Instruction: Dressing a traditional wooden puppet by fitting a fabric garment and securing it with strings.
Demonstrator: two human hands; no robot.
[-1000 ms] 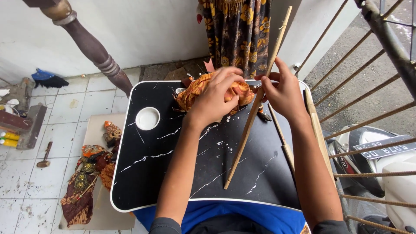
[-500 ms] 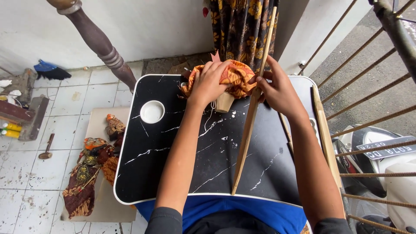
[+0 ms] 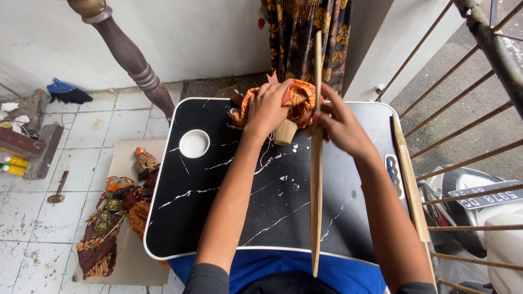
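We have turned the long stick (image 3: 316,163) straighter since a moment ago. Our right hand (image 3: 338,122) pinches it near the top. Our left hand (image 3: 267,109) grips the orange cloth bundle (image 3: 297,98) with its wooden peg (image 3: 285,132), at the far edge of the black table (image 3: 218,207).

White wall (image 3: 207,38), tiled floor (image 3: 32,207), dark turned post (image 3: 128,54), metal railing (image 3: 468,109).
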